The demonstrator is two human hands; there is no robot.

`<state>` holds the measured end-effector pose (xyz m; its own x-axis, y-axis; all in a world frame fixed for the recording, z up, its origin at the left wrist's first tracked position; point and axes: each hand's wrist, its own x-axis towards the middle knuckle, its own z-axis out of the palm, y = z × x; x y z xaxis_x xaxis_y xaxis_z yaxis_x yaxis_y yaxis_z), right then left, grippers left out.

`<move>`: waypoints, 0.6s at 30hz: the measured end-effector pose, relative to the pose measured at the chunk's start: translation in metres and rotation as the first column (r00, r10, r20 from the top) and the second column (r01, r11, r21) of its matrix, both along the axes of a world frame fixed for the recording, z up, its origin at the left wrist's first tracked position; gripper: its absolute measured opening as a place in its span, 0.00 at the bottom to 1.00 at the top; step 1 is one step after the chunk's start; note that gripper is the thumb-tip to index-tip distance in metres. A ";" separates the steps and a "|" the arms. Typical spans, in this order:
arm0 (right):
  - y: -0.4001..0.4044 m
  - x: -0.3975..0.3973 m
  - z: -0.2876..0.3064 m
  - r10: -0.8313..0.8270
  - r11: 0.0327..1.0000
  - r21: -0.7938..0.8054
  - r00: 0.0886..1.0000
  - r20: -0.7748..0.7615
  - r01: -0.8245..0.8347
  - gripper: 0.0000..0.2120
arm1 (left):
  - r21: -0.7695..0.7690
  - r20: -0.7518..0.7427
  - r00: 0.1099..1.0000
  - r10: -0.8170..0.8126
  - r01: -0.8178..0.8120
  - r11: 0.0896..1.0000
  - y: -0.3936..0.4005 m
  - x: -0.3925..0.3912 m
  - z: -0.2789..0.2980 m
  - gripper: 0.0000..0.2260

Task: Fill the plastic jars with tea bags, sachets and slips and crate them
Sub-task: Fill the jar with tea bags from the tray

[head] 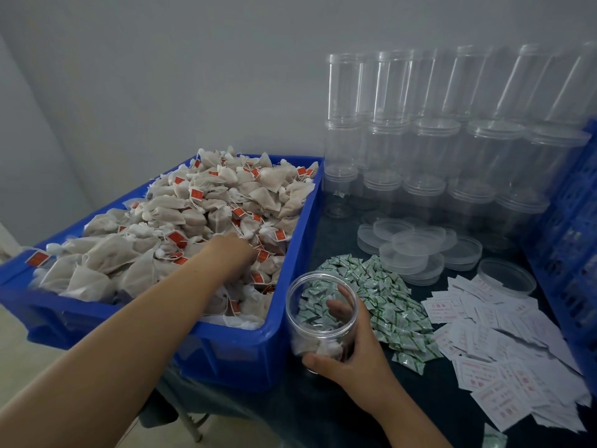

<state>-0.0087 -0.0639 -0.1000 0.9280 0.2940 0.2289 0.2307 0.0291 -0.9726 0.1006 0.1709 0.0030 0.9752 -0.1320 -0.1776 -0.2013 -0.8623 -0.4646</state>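
Our left hand (237,253): lower centre-left of frame, fingers dug into the tea bags (193,221); we can't tell if it has closed on any yet.
Our right hand (350,357): bottom centre, thumb and fingers wrapped round the jar (321,315), holding it upright just beside the bin.
Blue bin (281,286): left half of frame, rigid moulded plastic, heaped high.
Empty jars (420,140): upper right, clear cylinders, stacked in tiers.
Tea bags: soft beige mesh pouches, strings, red paper tags; a few already sit in the jar's bottom.
Slips (504,357): lower right, thin white paper, loose pile.
Sachets (387,299): centre right, small green-white crinkly packets.
Lids (416,250): shallow clear discs, piled above the sachets.
Step tip: we'd pinch a small bunch, watch for tangled strings, keep the jar mouth close to the bin.
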 end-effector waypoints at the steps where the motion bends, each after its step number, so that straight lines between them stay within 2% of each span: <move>1: 0.000 0.000 0.000 -0.001 1.000 -0.001 1.000 -0.001 0.001 0.46 | -0.024 0.007 1.000 0.005 -0.005 1.000 0.000 -0.001 0.001 0.14; 10: 0.000 0.002 -0.002 0.002 1.000 0.018 1.000 -0.003 -0.002 0.46 | -0.281 0.195 0.981 0.002 0.054 0.958 -0.007 -0.009 0.008 0.12; 15: 0.000 0.001 -0.002 0.004 1.000 0.018 1.000 -0.005 -0.004 0.46 | -0.488 0.196 0.979 0.060 0.044 0.872 -0.004 -0.012 0.011 0.05; 18: 0.000 0.000 -0.002 0.000 1.000 0.012 1.000 0.001 0.000 0.46 | -0.548 0.236 0.970 0.065 0.077 0.833 -0.002 -0.014 0.013 0.03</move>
